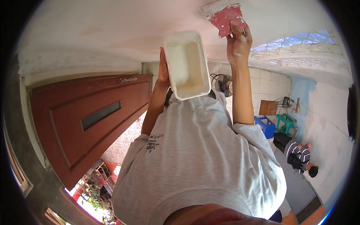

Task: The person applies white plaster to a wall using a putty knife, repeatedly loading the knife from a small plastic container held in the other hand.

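The red scraper (227,19) is pinched in your right hand (239,44), wide end up by the pale wall (112,32); a shallow angle and even pressure should serve best. Lower, left of that hand, your left hand (162,69) grips the white tub (183,60); hold it steady nearby.

Bright daylight comes through the grille (296,41) at the right and past the door (90,123), burning out to white around the plants (95,202). The shirt (202,150) catches strong light low on its right; shadows are mostly soft. Fisheye distortion bends the door toward a black rim, with blue flare at lower right. Far details look soft.
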